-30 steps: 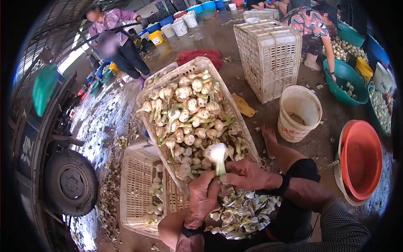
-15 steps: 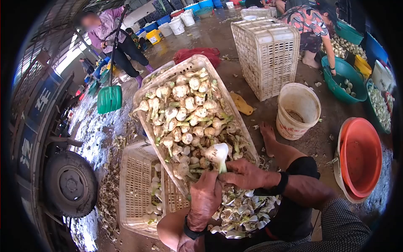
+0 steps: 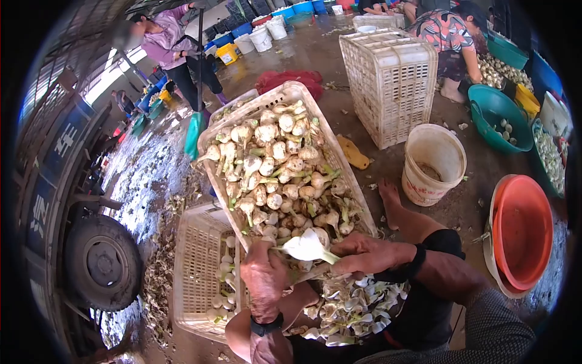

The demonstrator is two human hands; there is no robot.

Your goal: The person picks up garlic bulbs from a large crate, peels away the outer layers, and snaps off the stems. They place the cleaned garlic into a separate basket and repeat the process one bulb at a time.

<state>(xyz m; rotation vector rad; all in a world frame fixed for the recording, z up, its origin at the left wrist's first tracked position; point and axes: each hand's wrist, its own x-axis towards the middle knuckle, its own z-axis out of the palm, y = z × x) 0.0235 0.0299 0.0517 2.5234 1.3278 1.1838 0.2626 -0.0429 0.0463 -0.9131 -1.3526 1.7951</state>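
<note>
A peeled white garlic bulb (image 3: 303,245) lies on its side in the air above the near end of a crate, its pale green stem pointing right. My right hand (image 3: 367,253) is closed on that stem. My left hand (image 3: 264,280) is just left of the bulb with its fingers curled; what they pinch is hidden. Unpeeled garlic bulbs (image 3: 277,170) with dirty skins and cut stems fill the tilted plastic crate (image 3: 332,132) in front of me. Below my hands is a heap of garlic peelings (image 3: 354,309).
A second crate (image 3: 203,261) with white bulbs stands left. To the right are a dirty white bucket (image 3: 433,164), an upright crate (image 3: 388,85) and red basins (image 3: 524,233). One person holds a green shovel (image 3: 194,136); another bends by a green basin (image 3: 497,118). A truck wheel (image 3: 102,264) is far left.
The bulb has turned from upright to lying sideways. My left hand has moved left, away from my right hand. The person with the shovel has shifted right, and the shovel has turned edge-on.
</note>
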